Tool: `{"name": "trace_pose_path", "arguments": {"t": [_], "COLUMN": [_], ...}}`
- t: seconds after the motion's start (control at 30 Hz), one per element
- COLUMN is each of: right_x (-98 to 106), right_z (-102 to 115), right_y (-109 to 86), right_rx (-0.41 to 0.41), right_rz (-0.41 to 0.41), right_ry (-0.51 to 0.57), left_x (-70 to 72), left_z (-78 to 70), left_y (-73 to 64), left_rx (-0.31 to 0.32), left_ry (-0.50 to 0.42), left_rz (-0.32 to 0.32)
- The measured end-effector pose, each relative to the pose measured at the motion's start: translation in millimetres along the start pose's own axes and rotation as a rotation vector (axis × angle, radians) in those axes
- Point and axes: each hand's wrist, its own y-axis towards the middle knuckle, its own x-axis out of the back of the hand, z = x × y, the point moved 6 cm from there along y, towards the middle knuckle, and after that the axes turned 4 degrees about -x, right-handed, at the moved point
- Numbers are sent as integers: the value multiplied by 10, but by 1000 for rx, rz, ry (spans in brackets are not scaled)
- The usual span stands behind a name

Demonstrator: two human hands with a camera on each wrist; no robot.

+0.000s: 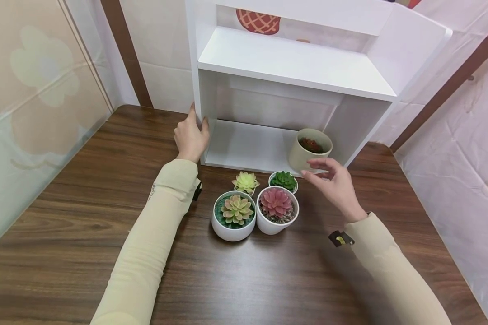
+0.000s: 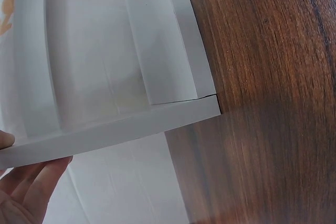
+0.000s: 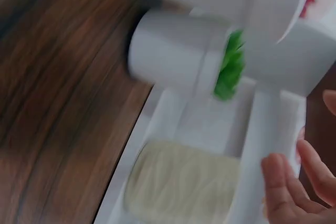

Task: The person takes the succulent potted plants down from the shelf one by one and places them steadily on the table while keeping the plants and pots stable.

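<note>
My left hand [image 1: 190, 136] holds the left side panel of a white shelf [image 1: 248, 141]. In the left wrist view the thumb lies on one face of the panel [image 2: 110, 129] and the fingers on the other. A beige pot [image 1: 302, 155] with a reddish plant stands on the right of the bottom board. In front of it is my right hand [image 1: 336, 183], thumb and fingers apart with nothing between them. Just left of that hand are a small potted green succulent [image 1: 283, 180] and a white pot with a pink succulent [image 1: 275, 203].
A white bowl-shaped pot with a pale green-pink succulent [image 1: 236, 210] stands beside the pink one. Behind it is a yellow-green succulent [image 1: 246, 181]. All sit on a dark wooden table [image 1: 244, 280] before the shelf. Fabric curtains [image 1: 44, 104] hang around it.
</note>
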Motion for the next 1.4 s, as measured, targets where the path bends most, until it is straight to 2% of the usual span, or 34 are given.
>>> {"name": "trace_pose_path", "arguments": {"t": [0.2,0.33,0.43,0.63,0.9,1.17,1.4], "right_x": [95,134,139,88,13,-39,-58], "right_z": [-109,-177,-204,-333,-463,-526,-560], "right_y": [188,296,372,545,725,792,837], "right_rx": [-5,-9,-18,-128,-255,-268,-258], "right_rz": [-162,-257,-287,-243,-162,-125,-135], "right_ry": [52,4,-79,-194,-180,-172,-194], "left_x": [-2,10,19,20,8,4,7], "left_z": [8,-3,-7,0,1,-4,1], "left_y": [-5,-11,-11,-10,-6,-6,-9], "left_rx": [-9,-15,-11,-8,-8,-16,-18], "left_ry": [8,4,3,6,9,9,5], "left_rz": [-5,-7,-7,-11,-18,-19,-17]}}
